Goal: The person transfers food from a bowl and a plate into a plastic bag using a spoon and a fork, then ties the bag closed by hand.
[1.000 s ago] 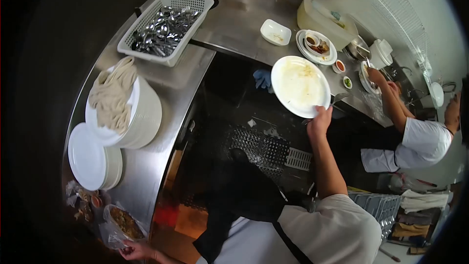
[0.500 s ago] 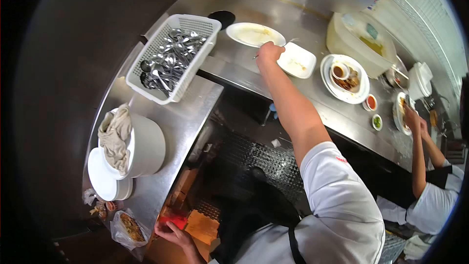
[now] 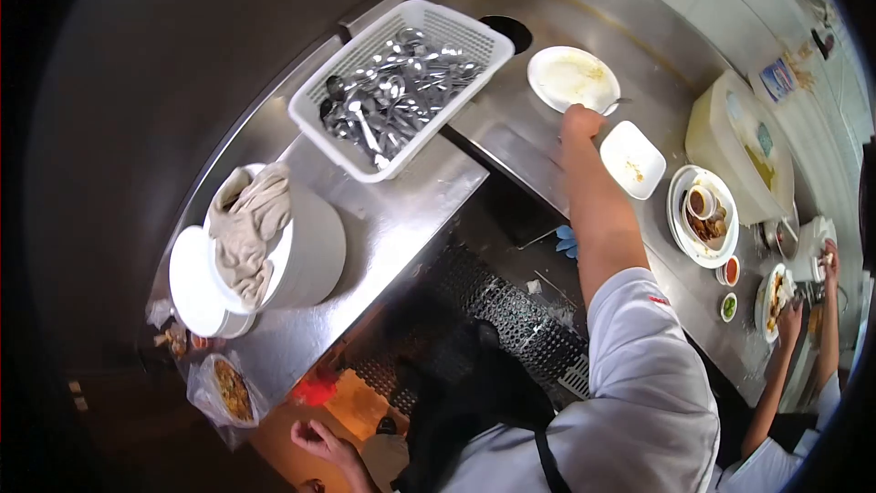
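My right hand (image 3: 584, 120) is closed at the near edge of a white oval plate (image 3: 564, 75) with smears of food on it. A thin metal piece of cutlery (image 3: 618, 104) pokes out from the fingers; its kind is hard to make out. Just right of the hand lies a white square dish (image 3: 633, 161) with a few crumbs of food. Low in the view, my left hand (image 3: 315, 439) hangs beside the counter, its fingers loosely bent and apart, holding nothing.
A white basket (image 3: 315, 132) of cutlery stands on the left counter, near a white bucket (image 3: 319, 251) draped with a cloth (image 3: 246, 237). Stacked plates (image 3: 680, 228) with leftovers, sauce cups and a plastic tub (image 3: 721, 146) stand to the right. Another person's hands (image 3: 792, 319) work over a plate.
The view has swung, so the counter things appear farther right. My right hand still grips the cutlery by the oval plate. The other person's hands have moved apart.
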### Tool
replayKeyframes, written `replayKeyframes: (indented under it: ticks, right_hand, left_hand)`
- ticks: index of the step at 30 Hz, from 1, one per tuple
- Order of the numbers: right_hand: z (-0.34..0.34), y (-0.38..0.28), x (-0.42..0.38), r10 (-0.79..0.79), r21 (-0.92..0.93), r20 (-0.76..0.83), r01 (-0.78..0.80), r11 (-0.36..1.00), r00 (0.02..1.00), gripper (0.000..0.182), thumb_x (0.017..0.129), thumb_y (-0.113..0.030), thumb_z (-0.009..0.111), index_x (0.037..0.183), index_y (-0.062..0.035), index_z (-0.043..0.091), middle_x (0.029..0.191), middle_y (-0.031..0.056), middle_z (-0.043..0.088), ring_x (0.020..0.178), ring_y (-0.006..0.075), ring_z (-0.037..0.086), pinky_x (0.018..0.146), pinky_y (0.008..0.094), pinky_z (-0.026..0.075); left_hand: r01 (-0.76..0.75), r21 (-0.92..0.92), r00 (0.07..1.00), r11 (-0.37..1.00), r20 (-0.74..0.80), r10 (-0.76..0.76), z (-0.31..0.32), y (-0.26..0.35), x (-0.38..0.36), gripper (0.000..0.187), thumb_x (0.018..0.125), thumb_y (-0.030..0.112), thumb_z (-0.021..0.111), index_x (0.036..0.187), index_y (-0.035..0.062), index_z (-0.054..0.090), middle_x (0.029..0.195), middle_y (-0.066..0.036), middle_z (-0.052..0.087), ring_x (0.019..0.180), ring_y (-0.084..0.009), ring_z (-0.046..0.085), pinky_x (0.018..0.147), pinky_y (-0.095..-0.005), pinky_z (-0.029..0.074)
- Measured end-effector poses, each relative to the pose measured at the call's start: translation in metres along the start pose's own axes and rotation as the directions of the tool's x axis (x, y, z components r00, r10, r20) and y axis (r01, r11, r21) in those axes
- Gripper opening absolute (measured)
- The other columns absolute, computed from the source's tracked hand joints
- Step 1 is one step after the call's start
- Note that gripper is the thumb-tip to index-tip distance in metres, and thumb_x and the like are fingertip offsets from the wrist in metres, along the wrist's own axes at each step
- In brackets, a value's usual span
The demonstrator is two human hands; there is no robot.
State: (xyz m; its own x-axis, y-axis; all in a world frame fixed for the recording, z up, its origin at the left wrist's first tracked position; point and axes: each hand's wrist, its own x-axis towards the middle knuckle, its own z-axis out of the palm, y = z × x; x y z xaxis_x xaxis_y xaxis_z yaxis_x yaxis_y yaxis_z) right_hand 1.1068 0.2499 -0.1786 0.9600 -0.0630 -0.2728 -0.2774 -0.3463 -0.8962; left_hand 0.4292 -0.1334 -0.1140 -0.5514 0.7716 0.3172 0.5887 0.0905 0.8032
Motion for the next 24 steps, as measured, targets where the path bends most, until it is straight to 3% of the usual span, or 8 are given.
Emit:
replayKeyframes:
  ticks: [4, 7, 10, 17, 20, 22, 23, 24]
  right_hand:
    - [-0.018, 0.026, 0.017, -0.326, 0.207, 0.296, 0.273, 0.939, 0.898, 0.026, 0.089, -0.019, 0.057, 0.101, 0.0035, 0.062, 0.091, 0.0138, 0.064, 0.077, 0.0274, 0.062, 0.070, 0.0422, 0.053]
    - [-0.022, 0.010, 0.063, -0.090, -0.220, 0.772, 0.398, 0.891, 0.629, 0.041, 0.080, -0.014, 0.071, 0.118, -0.0032, 0.060, 0.105, 0.0177, 0.065, 0.089, 0.0324, 0.067, 0.077, 0.0476, 0.057]
    - [0.019, -0.002, 0.066, -0.012, -0.009, 0.420, 0.017, 1.000, 0.908, 0.057, 0.082, -0.030, 0.065, 0.126, 0.0058, 0.055, 0.126, 0.0212, 0.059, 0.103, 0.0386, 0.061, 0.094, 0.0530, 0.049]
    - [-0.054, -0.021, -0.026, -0.575, -0.058, 0.028, 0.575, 0.816, 0.818, 0.066, 0.086, -0.030, 0.069, 0.127, 0.0172, 0.046, 0.119, 0.0274, 0.060, 0.106, 0.0358, 0.061, 0.091, 0.0445, 0.049]
    - [-0.169, 0.003, -0.268, -0.852, 0.591, 0.120, 0.653, 0.474, 0.509, 0.047, 0.096, -0.026, 0.054, 0.125, 0.0104, 0.044, 0.110, 0.0233, 0.061, 0.098, 0.0285, 0.062, 0.087, 0.0378, 0.051]
    - [-0.233, 0.048, -0.438, -0.891, 0.721, 0.451, 0.605, 0.338, -0.040, 0.035, 0.095, -0.031, 0.049, 0.106, 0.0025, 0.048, 0.090, 0.0116, 0.055, 0.080, 0.0183, 0.056, 0.075, 0.0306, 0.050]
    - [-0.249, 0.084, -0.502, -0.707, 0.697, 0.702, 0.294, 0.654, -0.091, 0.031, 0.091, -0.020, 0.056, 0.110, 0.0018, 0.047, 0.093, 0.0130, 0.057, 0.085, 0.0235, 0.061, 0.076, 0.0327, 0.052]
    - [-0.256, 0.117, -0.558, -0.470, 0.562, 0.819, 0.295, 0.773, -0.328, 0.039, 0.085, -0.011, 0.065, 0.119, 0.0023, 0.050, 0.102, 0.0162, 0.061, 0.091, 0.0264, 0.064, 0.080, 0.0333, 0.053]
  left_hand:
    - [0.084, -0.021, 0.996, 0.996, 0.019, -0.083, 0.013, 0.013, 0.023, 0.031, 0.095, 0.012, 0.059, 0.119, 0.0002, 0.044, 0.111, -0.008, 0.050, 0.100, -0.0165, 0.050, 0.089, -0.0315, 0.044]
    - [0.073, -0.146, 0.990, 0.987, -0.110, -0.090, 0.005, 0.005, 0.037, 0.033, 0.094, 0.010, 0.062, 0.122, 0.0037, 0.046, 0.109, -0.005, 0.050, 0.097, -0.0147, 0.051, 0.089, -0.0290, 0.044]
    - [0.193, -0.082, 0.948, 0.978, -0.240, -0.207, -0.018, 0.001, 0.041, 0.038, 0.092, 0.015, 0.067, 0.121, 0.0042, 0.045, 0.106, -0.004, 0.048, 0.082, -0.0081, 0.044, 0.075, -0.0232, 0.042]
    - [0.460, -0.093, 0.755, 0.883, -0.482, -0.444, -0.056, -0.061, 0.059, 0.055, 0.086, 0.026, 0.075, 0.125, 0.0037, 0.043, 0.102, -0.008, 0.051, 0.077, -0.0112, 0.049, 0.072, -0.0276, 0.046]
    - [0.516, -0.025, 0.702, 0.856, -0.559, -0.440, -0.068, -0.110, 0.086, 0.063, 0.083, 0.028, 0.078, 0.126, 0.0026, 0.041, 0.102, -0.010, 0.052, 0.078, -0.0154, 0.053, 0.073, -0.0314, 0.047]
    - [0.555, -0.080, 0.683, 0.828, -0.525, -0.508, -0.078, -0.109, 0.113, 0.067, 0.080, 0.028, 0.080, 0.126, 0.0004, 0.039, 0.102, -0.011, 0.052, 0.078, -0.0199, 0.054, 0.074, -0.0340, 0.047]
    - [0.603, -0.056, 0.678, 0.796, -0.490, -0.548, -0.083, -0.104, 0.125, 0.069, 0.079, 0.030, 0.080, 0.125, -0.0004, 0.038, 0.099, -0.012, 0.053, 0.079, -0.0207, 0.055, 0.075, -0.0349, 0.047]
    - [0.595, -0.057, 0.691, 0.802, -0.473, -0.546, -0.082, -0.116, 0.131, 0.068, 0.080, 0.030, 0.080, 0.124, -0.0002, 0.039, 0.097, -0.011, 0.054, 0.078, -0.0208, 0.055, 0.075, -0.0357, 0.048]
